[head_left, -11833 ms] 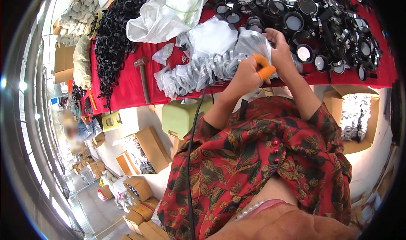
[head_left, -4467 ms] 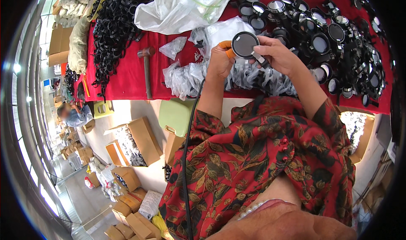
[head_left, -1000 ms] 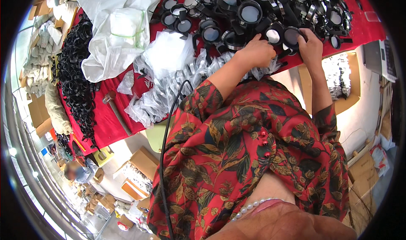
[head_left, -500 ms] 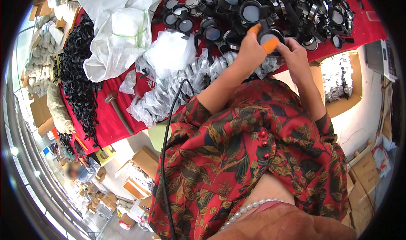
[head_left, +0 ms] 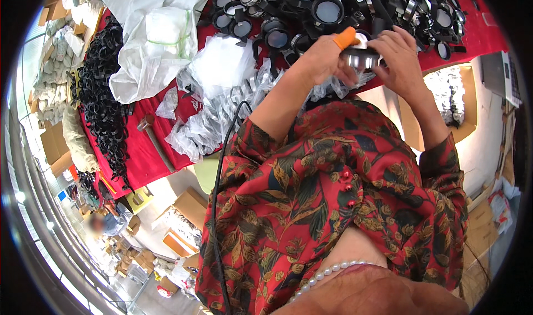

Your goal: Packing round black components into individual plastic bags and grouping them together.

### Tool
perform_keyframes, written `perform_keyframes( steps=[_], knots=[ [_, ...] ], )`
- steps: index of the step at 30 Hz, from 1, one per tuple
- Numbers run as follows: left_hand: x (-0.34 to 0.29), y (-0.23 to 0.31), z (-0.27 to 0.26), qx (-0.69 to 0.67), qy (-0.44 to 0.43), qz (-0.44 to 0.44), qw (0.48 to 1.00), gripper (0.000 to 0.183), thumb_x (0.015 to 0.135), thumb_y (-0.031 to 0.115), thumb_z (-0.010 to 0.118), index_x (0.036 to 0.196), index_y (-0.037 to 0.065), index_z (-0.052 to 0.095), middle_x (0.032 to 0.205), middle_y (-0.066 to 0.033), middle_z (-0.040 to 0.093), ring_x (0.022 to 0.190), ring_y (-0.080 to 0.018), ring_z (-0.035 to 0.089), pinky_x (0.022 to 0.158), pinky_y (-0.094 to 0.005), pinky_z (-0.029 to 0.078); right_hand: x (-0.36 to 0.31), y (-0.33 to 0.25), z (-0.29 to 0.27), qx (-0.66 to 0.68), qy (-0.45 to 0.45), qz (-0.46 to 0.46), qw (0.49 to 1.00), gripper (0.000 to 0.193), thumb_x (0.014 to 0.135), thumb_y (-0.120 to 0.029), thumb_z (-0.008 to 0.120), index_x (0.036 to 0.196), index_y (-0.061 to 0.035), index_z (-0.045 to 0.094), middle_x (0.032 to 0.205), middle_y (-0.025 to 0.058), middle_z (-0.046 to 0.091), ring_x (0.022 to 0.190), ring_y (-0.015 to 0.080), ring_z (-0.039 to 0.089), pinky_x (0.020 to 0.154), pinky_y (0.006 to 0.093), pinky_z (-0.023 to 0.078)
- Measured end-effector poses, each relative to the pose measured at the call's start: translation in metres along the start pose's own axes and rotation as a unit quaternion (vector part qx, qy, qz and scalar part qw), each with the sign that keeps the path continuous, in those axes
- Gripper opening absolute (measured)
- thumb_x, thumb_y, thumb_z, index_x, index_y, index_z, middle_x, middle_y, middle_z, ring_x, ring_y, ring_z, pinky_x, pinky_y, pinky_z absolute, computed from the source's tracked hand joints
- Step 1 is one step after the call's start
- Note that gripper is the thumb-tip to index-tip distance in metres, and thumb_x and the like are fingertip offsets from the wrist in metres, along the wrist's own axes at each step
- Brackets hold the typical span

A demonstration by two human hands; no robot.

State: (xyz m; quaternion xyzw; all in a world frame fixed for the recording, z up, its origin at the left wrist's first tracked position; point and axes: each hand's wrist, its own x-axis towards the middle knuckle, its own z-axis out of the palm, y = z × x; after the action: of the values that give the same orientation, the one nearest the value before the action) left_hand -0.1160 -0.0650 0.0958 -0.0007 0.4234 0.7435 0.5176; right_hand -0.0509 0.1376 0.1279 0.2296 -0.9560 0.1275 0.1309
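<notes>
Between my two hands is a round black piece with a shiny metal band (head_left: 362, 61), held tilted so its silver side shows. My left hand (head_left: 325, 59), with an orange finger cover, grips its left side. The fingers of my right hand (head_left: 398, 57) are closed on its right edge. Just beyond is a heap of similar black round pieces (head_left: 327, 11) with grey discs and metal bands. Below my left hand lie many clear plastic bags (head_left: 222, 115) with pieces inside.
White plastic sheeting (head_left: 147, 59) covers part of the red table (head_left: 145, 162). A hammer (head_left: 155, 143) lies near its front edge, beside a pile of black straps (head_left: 102, 87). At right stands an open carton (head_left: 469, 104) of bagged pieces. A black cable (head_left: 217, 204) hangs before me.
The round piece has been turned from showing its grey disc to showing its metal band. My right hand has shifted up and to the right around its edge.
</notes>
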Motion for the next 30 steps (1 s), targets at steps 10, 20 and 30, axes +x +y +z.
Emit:
perform_keyframes(
  steps=[10, 20, 30],
  knots=[
    [0.039, -0.049, -0.014, 0.735, 0.158, 0.229, 0.619, 0.021, 0.077, 0.014, 0.063, 0.096, 0.008, 0.07, 0.098, -0.0093, 0.064, 0.095, -0.0281, 0.058, 0.09, -0.0423, 0.043, -0.053, 0.029, 0.027, 0.008, -0.007, 0.138, 0.99, 0.024, 0.069, -0.015, 0.073, 0.087, -0.0073, 0.058, 0.078, 0.0073, 0.054, 0.076, 0.0285, 0.055, 0.07, 0.0389, 0.04],
    [0.059, -0.071, -0.02, 0.819, 0.059, 0.179, 0.541, 0.013, 0.072, 0.011, 0.062, 0.08, 0.009, 0.071, 0.084, -0.01, 0.067, 0.097, -0.0282, 0.058, 0.103, -0.0535, 0.033, -0.048, 0.015, 0.076, 0.055, -0.137, 0.174, 0.974, 0.024, 0.077, -0.018, 0.066, 0.093, -0.0047, 0.054, 0.076, 0.0173, 0.062, 0.075, 0.0362, 0.061, 0.066, 0.0451, 0.044],
    [0.036, -0.067, -0.023, 0.73, 0.082, 0.297, 0.61, 0.023, 0.073, 0.015, 0.069, 0.096, 0.008, 0.069, 0.093, -0.0116, 0.064, 0.102, -0.0289, 0.056, 0.1, -0.0443, 0.038, -0.056, 0.002, 0.093, 0.167, -0.17, 0.323, 0.916, 0.03, 0.082, -0.024, 0.058, 0.103, -0.0033, 0.052, 0.09, 0.0229, 0.063, 0.086, 0.0431, 0.06, 0.072, 0.0501, 0.047]
  ],
)
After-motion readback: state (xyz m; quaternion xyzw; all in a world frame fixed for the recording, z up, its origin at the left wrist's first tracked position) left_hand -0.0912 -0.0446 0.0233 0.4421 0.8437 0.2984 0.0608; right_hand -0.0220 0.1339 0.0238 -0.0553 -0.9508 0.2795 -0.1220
